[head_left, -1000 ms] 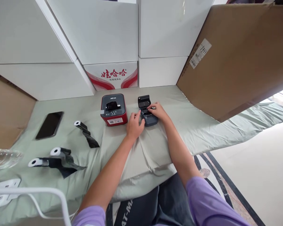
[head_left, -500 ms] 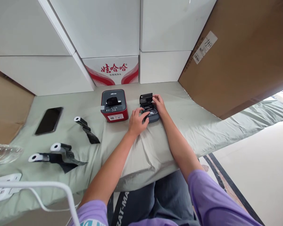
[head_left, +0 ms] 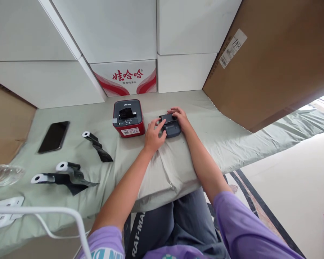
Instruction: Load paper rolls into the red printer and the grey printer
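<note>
A small dark grey label printer (head_left: 171, 128) lies on the pale green cloth (head_left: 178, 169) in front of me, its lid down. My left hand (head_left: 153, 135) rests against its left side, fingers touching the front corner. My right hand (head_left: 179, 117) lies over its far right edge with the fingers pressing on the lid. A red and dark grey printer (head_left: 127, 118) stands just left of it, untouched.
Three paper rolls with black wrap (head_left: 95, 145) (head_left: 70, 169) (head_left: 43, 178) and a black phone (head_left: 54, 136) lie at the left. White boxes (head_left: 108, 32) and a big cardboard box (head_left: 275, 61) wall the back. White cable (head_left: 56, 219) and a white power strip (head_left: 4, 217) sit near left.
The small printer's lid, standing open before, has come down flat under my right hand. My left hand stayed at its left side.
</note>
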Tool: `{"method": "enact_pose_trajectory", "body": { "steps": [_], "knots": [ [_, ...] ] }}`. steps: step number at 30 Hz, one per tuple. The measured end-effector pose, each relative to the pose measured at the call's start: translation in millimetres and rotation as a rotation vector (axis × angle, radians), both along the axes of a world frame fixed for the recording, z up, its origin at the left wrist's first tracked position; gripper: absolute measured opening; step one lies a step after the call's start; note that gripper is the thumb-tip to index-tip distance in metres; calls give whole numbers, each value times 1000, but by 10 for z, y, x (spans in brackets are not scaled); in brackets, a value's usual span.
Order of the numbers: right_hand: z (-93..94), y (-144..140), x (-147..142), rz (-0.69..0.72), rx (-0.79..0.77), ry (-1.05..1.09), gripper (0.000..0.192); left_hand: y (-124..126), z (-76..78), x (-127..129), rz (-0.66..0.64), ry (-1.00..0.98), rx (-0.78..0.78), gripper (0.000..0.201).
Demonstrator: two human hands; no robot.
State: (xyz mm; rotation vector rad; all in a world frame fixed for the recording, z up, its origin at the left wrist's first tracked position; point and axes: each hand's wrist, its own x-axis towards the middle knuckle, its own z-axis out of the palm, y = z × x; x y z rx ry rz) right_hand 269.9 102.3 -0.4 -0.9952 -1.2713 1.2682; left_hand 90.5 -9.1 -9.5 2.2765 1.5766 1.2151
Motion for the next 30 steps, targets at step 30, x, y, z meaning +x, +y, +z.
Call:
{"method": "enact_pose_trajectory", "body": {
  "steps": [30],
  "knots": [
    [-29, -107, 182, 244, -12, 83, 53, -20, 127, 105, 100, 76, -243, 44]
  ]
}}
